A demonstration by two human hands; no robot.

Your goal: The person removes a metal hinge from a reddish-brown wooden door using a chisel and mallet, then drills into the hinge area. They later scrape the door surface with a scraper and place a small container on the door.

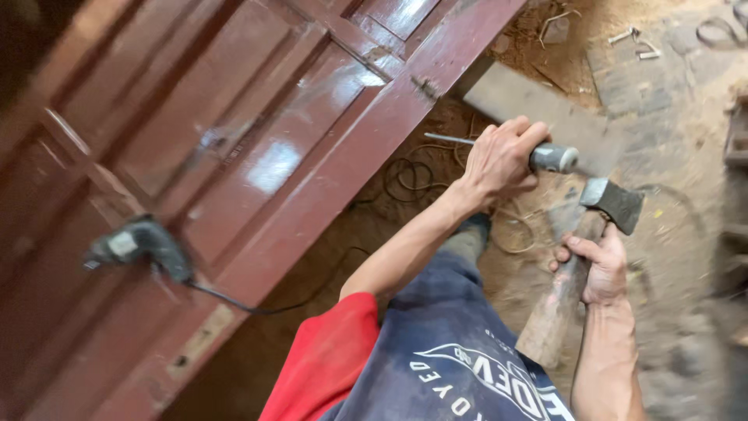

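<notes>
My left hand [502, 160] grips a screwdriver [545, 157] by its grey handle, with the thin metal shaft pointing left at the edge of a glossy red-brown panelled door [312, 148]. The shaft tip sits close to the door's lower edge, near a small metal fitting [425, 86]. My right hand [596, 269] is wrapped around the wooden haft of an axe-like hammer [615, 204], just below its dark metal head, which hovers right of the screwdriver handle. The picture is blurred by motion.
A grey electric drill [140, 245] with a black cord lies on the door at the left. Loose wire loops [413, 175] and sawdust cover the dirt floor. A grey plank [538, 105] lies past the door. Small metal parts [635, 43] are scattered top right.
</notes>
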